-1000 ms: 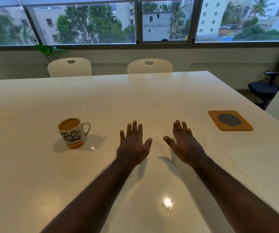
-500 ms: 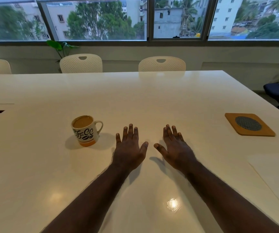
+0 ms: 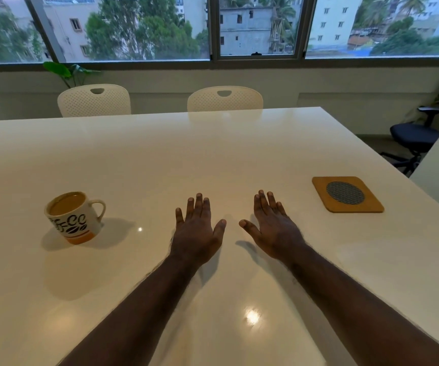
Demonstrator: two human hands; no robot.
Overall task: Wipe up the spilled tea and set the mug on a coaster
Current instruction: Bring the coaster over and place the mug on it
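Left hand (image 3: 195, 231): palm down, fingers spread and extended, holding nothing. Right hand (image 3: 272, 228): same posture — flat, splayed, nothing in its grasp. Both are extended over the middle of the table (image 3: 213, 154), thumbs pointing toward each other with a gap between them. Whether the palms rest on the surface or hang just above it cannot be determined; shadows lie close beneath each.

Mug (image 3: 74, 217): stands on the table well to the left of the left hand, handle pointing right. It is white with black lettering, coffee-bean marks and an orange band at the base, and holds light brown liquid nearly to the rim.

Coaster (image 3: 347, 194): square, tan, with a dark round mesh inset — lies flat near the table's right edge, well apart from the right hand and far from the mug.

Two white perforated chairs (image 3: 94, 100) stand at the far side, below a window (image 3: 256, 25).
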